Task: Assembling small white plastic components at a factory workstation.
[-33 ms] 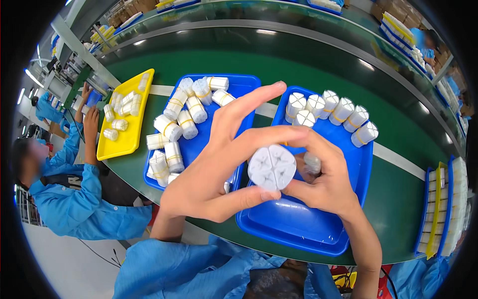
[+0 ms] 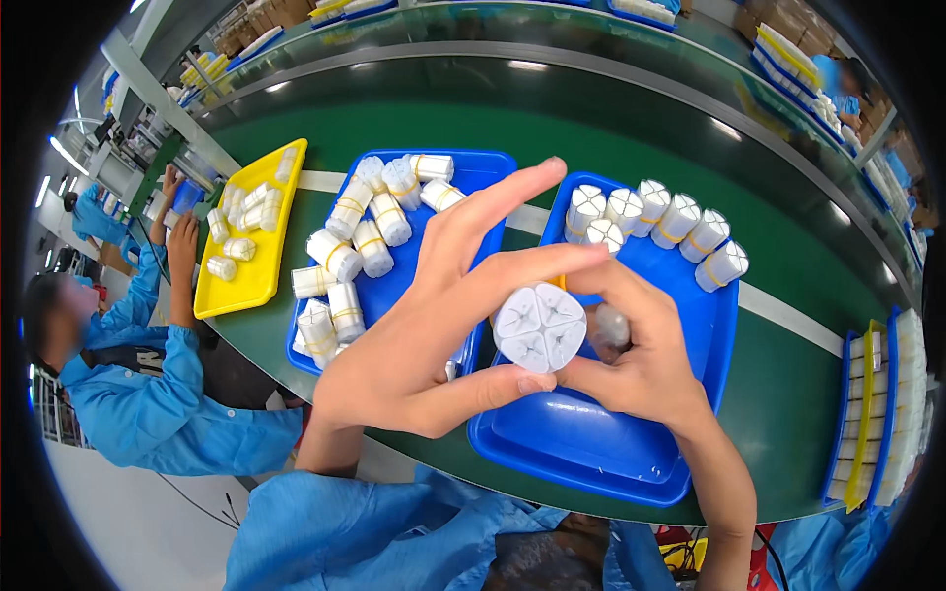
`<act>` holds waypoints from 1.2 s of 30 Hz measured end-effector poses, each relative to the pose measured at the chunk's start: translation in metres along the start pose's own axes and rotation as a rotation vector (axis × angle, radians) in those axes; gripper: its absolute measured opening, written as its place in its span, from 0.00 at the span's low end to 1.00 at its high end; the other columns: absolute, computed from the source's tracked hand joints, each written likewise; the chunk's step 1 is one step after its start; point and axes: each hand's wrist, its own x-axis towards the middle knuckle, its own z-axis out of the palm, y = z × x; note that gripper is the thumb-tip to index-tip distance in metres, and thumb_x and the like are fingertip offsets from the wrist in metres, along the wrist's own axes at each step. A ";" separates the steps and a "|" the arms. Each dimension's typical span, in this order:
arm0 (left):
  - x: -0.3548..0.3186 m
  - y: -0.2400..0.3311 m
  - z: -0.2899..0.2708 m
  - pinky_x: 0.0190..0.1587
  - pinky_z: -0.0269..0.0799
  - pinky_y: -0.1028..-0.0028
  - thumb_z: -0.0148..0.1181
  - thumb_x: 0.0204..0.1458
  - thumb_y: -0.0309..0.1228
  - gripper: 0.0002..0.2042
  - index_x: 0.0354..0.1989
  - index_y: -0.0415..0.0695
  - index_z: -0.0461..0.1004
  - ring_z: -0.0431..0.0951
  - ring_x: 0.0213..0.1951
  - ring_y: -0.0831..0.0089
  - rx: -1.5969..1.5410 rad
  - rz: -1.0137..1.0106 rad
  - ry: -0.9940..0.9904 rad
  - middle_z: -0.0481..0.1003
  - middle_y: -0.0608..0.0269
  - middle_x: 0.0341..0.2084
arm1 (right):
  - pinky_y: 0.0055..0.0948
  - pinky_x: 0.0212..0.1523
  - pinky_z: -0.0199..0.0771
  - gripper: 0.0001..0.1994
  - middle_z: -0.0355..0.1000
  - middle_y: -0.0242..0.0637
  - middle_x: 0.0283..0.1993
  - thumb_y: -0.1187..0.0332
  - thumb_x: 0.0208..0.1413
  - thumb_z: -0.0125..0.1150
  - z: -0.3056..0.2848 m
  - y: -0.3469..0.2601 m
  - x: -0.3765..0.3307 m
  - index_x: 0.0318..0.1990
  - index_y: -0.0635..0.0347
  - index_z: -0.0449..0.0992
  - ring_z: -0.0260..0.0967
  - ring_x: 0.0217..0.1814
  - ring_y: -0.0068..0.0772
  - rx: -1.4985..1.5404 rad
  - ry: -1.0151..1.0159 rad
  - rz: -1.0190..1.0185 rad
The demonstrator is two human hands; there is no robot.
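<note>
Between my hands is a bundle of white wedge-shaped pieces (image 2: 540,327), its round, segmented end facing up toward me. My left hand (image 2: 414,345) curls thumb and a finger around it from the left, while another finger stretches away. From the right, the thumb and fingers of my right hand (image 2: 645,355) grip the same bundle. Something rounded, greyish and glossy (image 2: 613,327) shows within my right hand; I cannot make out what it is. Beneath is a blue tray (image 2: 581,443), with several upright banded white bundles (image 2: 680,219) along its far side.
Left of centre, another blue tray (image 2: 394,295) holds several banded white bundles (image 2: 333,254), many lying over. A yellow tray (image 2: 236,286) with more bundles stands farther left, beside a co-worker in a blue sleeve (image 2: 148,394). Stacked filled trays (image 2: 867,414) stand at the right edge.
The bundle has turned slightly between my fingers, so its end shows a different arrangement of wedges. My hands have hardly moved.
</note>
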 end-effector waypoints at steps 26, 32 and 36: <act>0.014 -0.039 -0.005 0.45 0.75 0.63 0.66 0.43 0.24 0.15 0.41 0.42 0.73 0.76 0.42 0.63 0.374 -0.506 -0.018 0.72 0.60 0.44 | 0.27 0.29 0.68 0.22 0.74 0.42 0.33 0.69 0.39 0.70 -0.093 -0.057 -0.013 0.44 0.63 0.72 0.68 0.27 0.32 -0.603 -0.081 0.403; -0.017 0.005 0.032 0.52 0.75 0.66 0.57 0.48 0.12 0.18 0.45 0.44 0.63 0.73 0.52 0.66 -0.687 -0.442 0.582 0.66 0.57 0.51 | 0.37 0.35 0.73 0.19 0.74 0.52 0.30 0.65 0.48 0.67 -0.077 -0.009 -0.007 0.44 0.68 0.72 0.75 0.31 0.48 -0.683 -0.087 0.555; -0.011 0.016 0.058 0.52 0.76 0.63 0.57 0.49 0.13 0.17 0.41 0.47 0.60 0.75 0.51 0.63 -1.078 -0.478 0.796 0.64 0.60 0.47 | 0.43 0.40 0.73 0.22 0.75 0.56 0.33 0.64 0.51 0.66 -0.070 0.024 -0.006 0.50 0.67 0.69 0.76 0.37 0.54 -0.597 -0.066 0.621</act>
